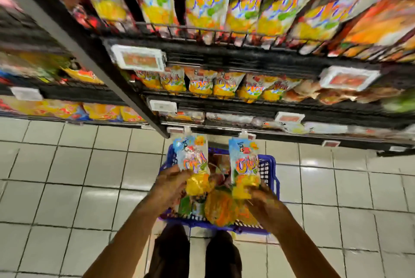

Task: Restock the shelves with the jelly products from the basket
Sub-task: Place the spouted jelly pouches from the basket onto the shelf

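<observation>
Jelly pouch (193, 158) gripped in my left hand (173, 184) | another pouch (244, 163) gripped by right hand (263, 202) | basket (269, 165) below holds more to shelve

Left jelly pouch (193, 158), frame centre: light blue top, orange lettering, yellow base.
Right jelly pouch (244, 163): same blue-orange-yellow print.
Basket (269, 172): blue, open lattice wall.
Shelf pouches (202, 84), upper half: yellow-orange, green patches.
Shelf frame (224, 53): black.
Price tags (139, 60): white rim, red-orange panel.
Floor (67, 176): pale grey-white square tiles, dark grout grid.
Trouser legs (170, 253), bottom centre: dark.
</observation>
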`<state>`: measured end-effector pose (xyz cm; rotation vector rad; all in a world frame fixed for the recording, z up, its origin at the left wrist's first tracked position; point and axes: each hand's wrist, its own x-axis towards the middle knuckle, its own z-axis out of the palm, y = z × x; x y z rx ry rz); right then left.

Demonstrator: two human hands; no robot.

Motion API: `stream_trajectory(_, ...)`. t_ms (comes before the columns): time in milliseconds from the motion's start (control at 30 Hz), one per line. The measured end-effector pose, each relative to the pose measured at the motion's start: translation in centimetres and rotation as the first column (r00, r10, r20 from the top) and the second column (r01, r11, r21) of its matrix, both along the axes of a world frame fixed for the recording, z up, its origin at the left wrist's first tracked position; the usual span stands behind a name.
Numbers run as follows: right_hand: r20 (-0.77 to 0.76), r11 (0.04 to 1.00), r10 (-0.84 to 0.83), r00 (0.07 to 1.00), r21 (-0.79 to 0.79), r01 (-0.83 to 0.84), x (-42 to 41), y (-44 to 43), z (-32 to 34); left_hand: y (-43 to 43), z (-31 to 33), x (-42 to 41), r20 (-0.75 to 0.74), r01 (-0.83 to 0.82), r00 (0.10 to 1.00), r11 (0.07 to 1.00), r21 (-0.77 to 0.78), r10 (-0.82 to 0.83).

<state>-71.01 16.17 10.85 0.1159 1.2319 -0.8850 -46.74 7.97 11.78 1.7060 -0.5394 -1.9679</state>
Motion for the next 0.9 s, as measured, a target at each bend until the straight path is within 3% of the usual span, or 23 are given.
stream_trajectory(100,0.101,0.974,-0.018,0.995,-0.224,0.04,-0.2,-2.0,8.7,-3.2,8.4,-1.3,0.09,0.203,0.978,0.948,-0.244,-0.187)
stream_trajectory(233,-0.02,0.897,0.074,0.997,-0.436,-0.075,-0.5,-4.2,19.1,-6.6,20.0,-2.8,0.142,0.325,0.946,0.851,-0.413,-0.293)
stream_trajectory(367,-0.129,0.835,-0.129,0.983,-0.548,0.038,-1.1,-6.2,28.6,-8.3,31.0,-3.0,0.076,0.289,0.954,0.816,-0.501,-0.291)
stream_trajectory(467,-0.178,0.739,-0.157,0.972,-0.674,-0.004,-0.8,-7.5,35.5,-9.3,38.6,-3.1,0.011,0.253,0.95,0.746,-0.616,-0.313)
stream_trajectory(667,-0.27,0.55,-0.325,0.906,-0.834,-0.051,-1.8,-9.4,49.2,-10.7,52.6,-1.8,0.03,0.143,0.974,0.508,-0.849,-0.223)
stream_trajectory(767,-0.33,0.415,-0.475,0.815,-0.902,-0.123,-2.2,-10.2,55.9,-11.4,58.5,-1.4,0.018,0.081,0.986,0.377,-0.923,-0.166)
stream_trajectory(900,-0.235,0.214,-0.621,0.747,-0.969,-0.127,-3.4,-11.0,64.8,-12.2,65.5,-1.2,0.024,0.049,0.993,0.214,-0.976,-0.117)
